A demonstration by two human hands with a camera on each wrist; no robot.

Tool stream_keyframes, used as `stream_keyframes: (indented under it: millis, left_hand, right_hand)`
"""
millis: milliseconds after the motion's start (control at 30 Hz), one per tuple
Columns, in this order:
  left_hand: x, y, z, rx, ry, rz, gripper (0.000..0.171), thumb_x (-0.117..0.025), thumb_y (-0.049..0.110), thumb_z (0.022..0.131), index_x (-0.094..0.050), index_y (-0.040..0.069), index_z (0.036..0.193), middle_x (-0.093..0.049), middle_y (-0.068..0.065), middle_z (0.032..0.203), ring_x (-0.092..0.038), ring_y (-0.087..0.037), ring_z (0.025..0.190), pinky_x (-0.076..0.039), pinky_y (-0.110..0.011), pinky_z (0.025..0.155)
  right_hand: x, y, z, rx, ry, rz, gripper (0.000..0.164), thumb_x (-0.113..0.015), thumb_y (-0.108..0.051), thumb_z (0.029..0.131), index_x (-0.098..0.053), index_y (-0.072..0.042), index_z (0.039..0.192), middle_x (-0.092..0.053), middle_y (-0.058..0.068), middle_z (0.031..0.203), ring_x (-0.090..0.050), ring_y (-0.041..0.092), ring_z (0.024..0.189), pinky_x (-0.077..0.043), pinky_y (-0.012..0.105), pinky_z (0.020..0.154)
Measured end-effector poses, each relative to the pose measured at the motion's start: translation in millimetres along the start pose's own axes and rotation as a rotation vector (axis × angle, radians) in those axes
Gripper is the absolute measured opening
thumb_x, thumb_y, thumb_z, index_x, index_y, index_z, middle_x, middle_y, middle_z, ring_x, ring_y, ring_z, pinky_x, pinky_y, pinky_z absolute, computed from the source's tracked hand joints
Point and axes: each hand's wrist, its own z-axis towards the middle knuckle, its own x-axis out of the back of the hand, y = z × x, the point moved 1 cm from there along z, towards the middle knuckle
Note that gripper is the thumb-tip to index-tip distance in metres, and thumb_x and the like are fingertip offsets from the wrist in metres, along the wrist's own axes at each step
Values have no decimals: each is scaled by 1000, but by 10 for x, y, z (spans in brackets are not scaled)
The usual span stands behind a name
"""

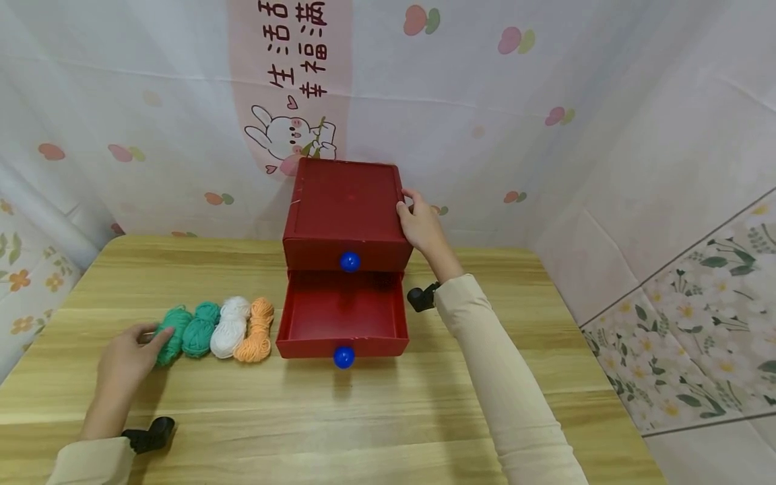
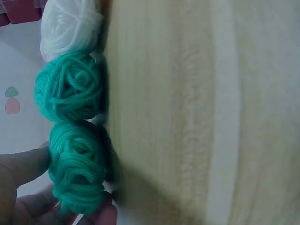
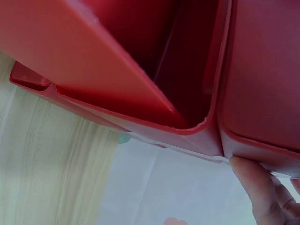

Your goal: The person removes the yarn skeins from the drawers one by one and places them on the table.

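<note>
Green yarn (image 1: 177, 333) sits pinched in the left hand (image 1: 126, 357) on my feed, toward the tabletop's (image 1: 242, 417) left edge, long axis front to back; rightward, past three more skeins (image 1: 229, 329), lies the open lower drawer (image 1: 342, 320) (bare red floor showing). My right hand (image 1: 426, 230) grips the box (image 1: 351, 202) by its right edge.

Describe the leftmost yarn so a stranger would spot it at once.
Find the red cabinet, then look left along the row: orange yarn, white yarn, inner green yarn, outer green yarn. Yours is the last: unlike its green neighbour, it ends the row and the left hand grips it.
</note>
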Motion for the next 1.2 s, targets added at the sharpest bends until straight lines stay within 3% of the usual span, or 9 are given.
stream_keyframes:
  millis: [300,667,900,1033,1200]
  left_hand:
    - [27,66,43,23,3,23,57,-39,35,99,-43,-15,124,-48,-38,121,-46,-55,104,-39,-57,81]
    - [10,41,68,-31,9,49,58,-36,36,99,-41,-16,124,-48,-39,121,-46,-56,105,-38,-59,82]
    - [88,79,52,-55,-64,70,65,-29,40,100,-33,-17,131,-41,-41,126,-41,-58,110,-35,-63,85]
    - [150,134,21,-83,-79,61,66,-24,40,101,-30,-17,133,-37,-42,129,-40,-58,108,-37,-62,81]
    - [225,277,-80,-161,-21,64,59,-29,36,101,-36,-14,132,-39,-41,128,-45,-55,100,-40,-57,71]
  right_hand:
    - [2,17,18,2,8,-13,47,-34,-30,100,-30,-17,145,-57,15,118,-57,26,101,-47,41,87]
    - [-13,13,4,2,5,-4,47,-35,-30,101,-30,-17,145,-57,15,119,-58,26,101,-48,40,86]
    - [-11,4,8,4,9,-11,47,-35,-30,101,-30,-16,145,-57,15,119,-57,27,102,-47,41,87]
    - [-10,4,14,8,14,-14,47,-35,-29,100,-31,-15,145,-58,16,117,-57,27,100,-47,41,87]
    - [-9,-2,8,10,18,-16,47,-35,-28,100,-31,-15,145,-58,16,116,-57,28,99,-47,41,85]
